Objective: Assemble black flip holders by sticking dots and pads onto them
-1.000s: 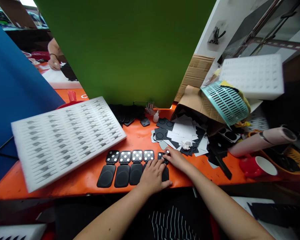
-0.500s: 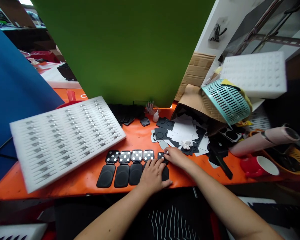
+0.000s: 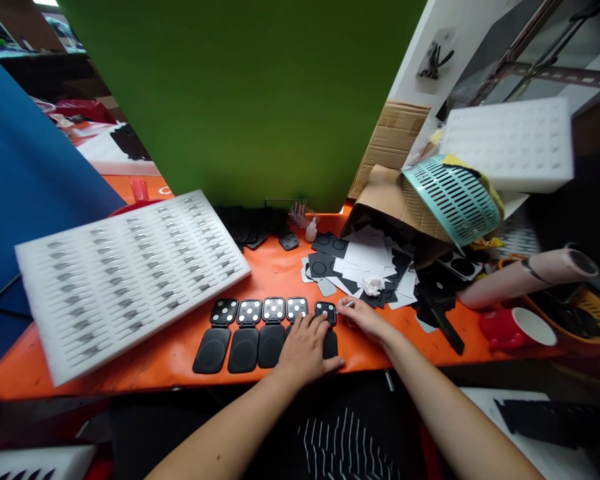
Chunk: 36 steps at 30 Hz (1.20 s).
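Along the front of the orange table lie several opened black hinged cases, each with a square dotted half, such as this one with white dots [image 3: 250, 311], and a plain rounded pad [image 3: 243, 351] below it. My left hand [image 3: 303, 347] lies flat over the two rightmost cases, fingers apart, hiding parts of them. Just right of the rightmost dotted square [image 3: 325, 312], my right hand [image 3: 365, 320] is closed in a pinch. A short, slim, silvery stick [image 3: 349, 304] shows at its fingertips; its exact kind is unclear.
A white slotted foam tray [image 3: 135, 280] leans across the left side. Black and white sheets [image 3: 365, 260], a small white bottle [image 3: 311, 230] and a cardboard box [image 3: 385, 200] stand farther back. A turquoise basket [image 3: 455, 200], pink tumbler [image 3: 530, 277] and red mug [image 3: 515, 328] are at right.
My right hand has drawn back slightly to the right, off the rightmost dotted square, and the stick in its fingers now shows. My left hand stays in place.
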Each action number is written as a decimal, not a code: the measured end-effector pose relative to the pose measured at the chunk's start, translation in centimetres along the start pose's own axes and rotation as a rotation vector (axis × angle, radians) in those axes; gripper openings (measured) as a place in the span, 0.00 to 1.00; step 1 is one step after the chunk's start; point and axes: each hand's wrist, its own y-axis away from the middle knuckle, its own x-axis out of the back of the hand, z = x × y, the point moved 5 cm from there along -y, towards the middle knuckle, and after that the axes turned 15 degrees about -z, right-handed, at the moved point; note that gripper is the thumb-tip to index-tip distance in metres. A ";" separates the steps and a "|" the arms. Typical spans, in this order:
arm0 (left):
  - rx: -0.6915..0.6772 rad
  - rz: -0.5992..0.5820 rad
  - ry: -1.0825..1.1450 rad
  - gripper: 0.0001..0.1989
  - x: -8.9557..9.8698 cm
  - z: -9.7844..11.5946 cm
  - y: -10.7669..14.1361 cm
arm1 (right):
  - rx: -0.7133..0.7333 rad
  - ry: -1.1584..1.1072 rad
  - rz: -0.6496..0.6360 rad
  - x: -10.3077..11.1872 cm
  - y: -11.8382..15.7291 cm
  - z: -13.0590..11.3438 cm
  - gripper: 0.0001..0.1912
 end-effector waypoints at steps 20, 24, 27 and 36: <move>-0.020 0.077 0.028 0.35 -0.4 -0.3 0.3 | 0.081 0.981 -0.165 -2.7 0.6 -4.0 0.09; -0.016 0.077 0.018 0.35 -0.3 -0.2 0.2 | 0.045 1.159 -0.177 -3.4 0.1 -4.7 0.08; -0.019 0.076 0.022 0.36 -0.3 -0.2 0.2 | 0.008 1.210 -0.168 -4.1 -0.3 -4.5 0.08; -0.045 0.083 0.020 0.34 -0.2 -0.2 0.5 | -0.050 1.189 -0.045 -3.9 -0.9 -3.8 0.08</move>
